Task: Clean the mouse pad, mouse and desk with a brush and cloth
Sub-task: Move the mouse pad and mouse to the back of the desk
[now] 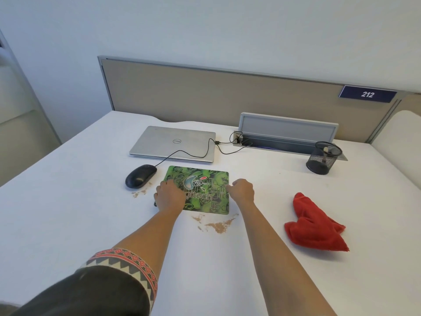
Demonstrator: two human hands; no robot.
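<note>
The green patterned mouse pad [205, 181] lies flat on the white desk [91, 213]. My left hand [169, 197] rests curled over its left part. A small dark end, seemingly the brush handle [155, 203], sticks out beneath the hand, and the rest of the brush is hidden. My right hand [242, 190] has curled fingers that hold the pad's right edge. The black wired mouse [140, 176] sits on the desk just left of the pad. A crumpled red cloth [314, 224] lies to the right, apart from both hands. Brown crumbs [217, 225] lie in front of the pad, and more crumbs [140, 192] lie by the mouse.
A closed silver laptop [175, 142] lies behind the pad, with the mouse cable [196, 153] running across it. A black mesh pen cup [322, 159] stands at the back right by an open cable tray [287, 131]. A beige partition [227, 94] closes off the desk's far side.
</note>
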